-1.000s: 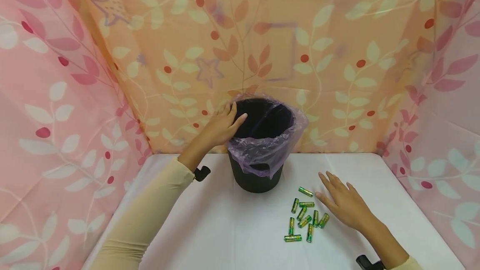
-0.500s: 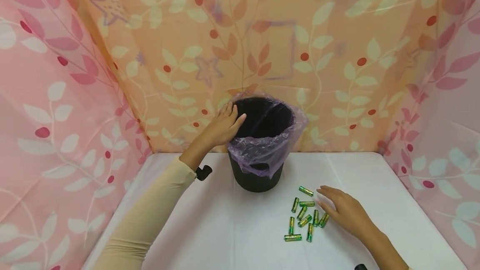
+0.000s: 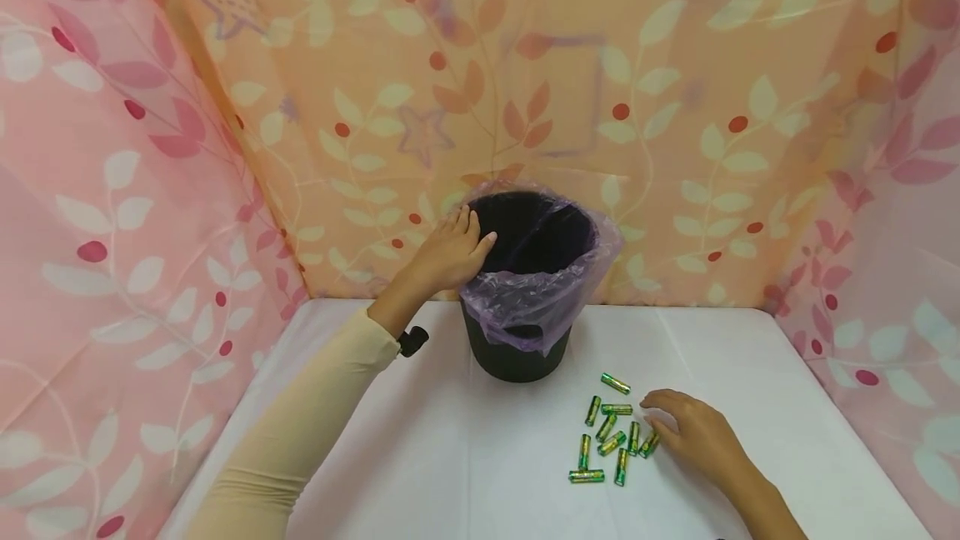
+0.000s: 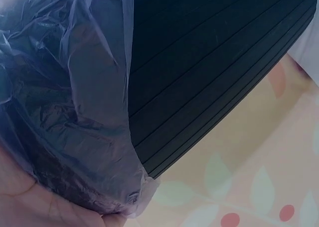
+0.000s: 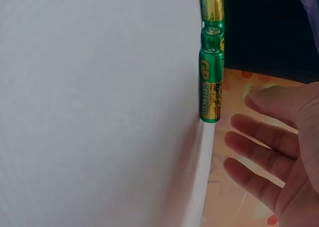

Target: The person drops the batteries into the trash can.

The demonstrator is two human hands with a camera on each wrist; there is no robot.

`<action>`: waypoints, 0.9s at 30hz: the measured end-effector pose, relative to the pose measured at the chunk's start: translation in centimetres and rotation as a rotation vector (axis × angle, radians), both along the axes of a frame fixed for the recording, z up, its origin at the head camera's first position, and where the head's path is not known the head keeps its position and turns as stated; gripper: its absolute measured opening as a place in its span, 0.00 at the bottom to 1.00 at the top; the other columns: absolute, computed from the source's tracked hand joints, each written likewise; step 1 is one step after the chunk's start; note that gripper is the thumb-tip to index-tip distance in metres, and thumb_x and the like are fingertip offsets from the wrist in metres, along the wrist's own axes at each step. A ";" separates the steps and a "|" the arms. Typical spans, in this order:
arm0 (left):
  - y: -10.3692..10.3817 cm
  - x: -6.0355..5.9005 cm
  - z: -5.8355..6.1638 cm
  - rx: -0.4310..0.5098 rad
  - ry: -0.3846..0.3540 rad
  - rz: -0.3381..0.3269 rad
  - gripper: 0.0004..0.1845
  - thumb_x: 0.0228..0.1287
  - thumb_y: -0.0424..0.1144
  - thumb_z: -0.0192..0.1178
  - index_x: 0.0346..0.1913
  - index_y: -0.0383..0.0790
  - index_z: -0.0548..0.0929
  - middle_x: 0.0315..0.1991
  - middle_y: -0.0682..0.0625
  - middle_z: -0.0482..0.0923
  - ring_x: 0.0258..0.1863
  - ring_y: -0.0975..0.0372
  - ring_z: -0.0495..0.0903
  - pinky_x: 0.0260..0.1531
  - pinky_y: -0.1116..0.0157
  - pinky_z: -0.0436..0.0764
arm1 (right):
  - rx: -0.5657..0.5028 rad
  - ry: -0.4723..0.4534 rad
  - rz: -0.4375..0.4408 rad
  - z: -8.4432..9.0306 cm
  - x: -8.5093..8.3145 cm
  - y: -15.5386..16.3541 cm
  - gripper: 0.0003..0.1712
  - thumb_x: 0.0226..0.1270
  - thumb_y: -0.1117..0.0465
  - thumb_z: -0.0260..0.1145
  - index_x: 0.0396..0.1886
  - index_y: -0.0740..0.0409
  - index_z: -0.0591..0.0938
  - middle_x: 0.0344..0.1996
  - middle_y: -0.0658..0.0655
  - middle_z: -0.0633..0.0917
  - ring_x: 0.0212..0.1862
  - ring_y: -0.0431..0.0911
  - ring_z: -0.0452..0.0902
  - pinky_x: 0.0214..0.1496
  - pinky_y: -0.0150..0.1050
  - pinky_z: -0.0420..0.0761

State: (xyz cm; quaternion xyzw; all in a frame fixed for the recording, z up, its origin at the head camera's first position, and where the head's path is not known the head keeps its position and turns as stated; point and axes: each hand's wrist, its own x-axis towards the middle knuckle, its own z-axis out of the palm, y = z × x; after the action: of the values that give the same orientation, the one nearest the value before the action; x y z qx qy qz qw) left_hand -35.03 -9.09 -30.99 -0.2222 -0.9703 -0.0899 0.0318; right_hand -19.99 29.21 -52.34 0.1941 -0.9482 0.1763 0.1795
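My left hand rests on the left rim of a black trash bin, thumb over the opening. A translucent purple bag lines it and folds down outside. In the left wrist view, part of that hand touches the bag-covered rim. My right hand holds nothing and hovers just right of several green-and-gold batteries, nearest the rightmost battery. The right wrist view shows its fingers spread and slightly bent, apart from a battery marked GP.
The batteries lie loosely scattered on a white-covered table, in front and right of the bin. An orange leaf-patterned curtain hangs close behind the bin. Pink patterned curtains flank both sides.
My right hand has come down and nearer, towards the right side of the batteries, its fingers bending a little. The left hand stays on the bin's rim. The batteries lie as before.
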 end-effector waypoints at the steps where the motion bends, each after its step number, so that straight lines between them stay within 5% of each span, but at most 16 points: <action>1: 0.1 0.0 0.0 -0.007 -0.002 0.002 0.40 0.82 0.57 0.27 0.79 0.26 0.47 0.81 0.33 0.40 0.81 0.44 0.37 0.78 0.50 0.40 | 0.002 0.000 0.001 -0.2 0.1 0.1 0.11 0.56 0.63 0.79 0.39 0.49 0.89 0.43 0.50 0.89 0.48 0.53 0.86 0.48 0.54 0.84; 8: 0.4 0.2 0.1 -0.019 -0.016 0.025 0.40 0.82 0.56 0.28 0.79 0.25 0.46 0.81 0.33 0.39 0.81 0.44 0.38 0.78 0.50 0.41 | -0.021 0.027 0.006 -0.9 0.1 0.5 0.11 0.52 0.61 0.81 0.35 0.46 0.89 0.38 0.45 0.90 0.42 0.50 0.88 0.42 0.51 0.85; 27: 0.2 0.2 -0.2 0.001 -0.006 0.041 0.39 0.82 0.55 0.29 0.79 0.25 0.45 0.81 0.33 0.37 0.81 0.44 0.36 0.78 0.51 0.41 | -0.039 -0.104 -0.003 -1.1 0.1 1.1 0.12 0.50 0.61 0.82 0.34 0.44 0.90 0.33 0.38 0.88 0.35 0.35 0.82 0.38 0.41 0.84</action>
State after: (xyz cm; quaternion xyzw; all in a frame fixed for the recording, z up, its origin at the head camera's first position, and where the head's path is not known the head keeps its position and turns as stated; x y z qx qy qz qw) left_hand -34.85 -8.85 -31.17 -0.2020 -0.9747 -0.0902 0.0309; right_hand -19.90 30.35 -53.43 0.1799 -0.9528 0.2044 0.1341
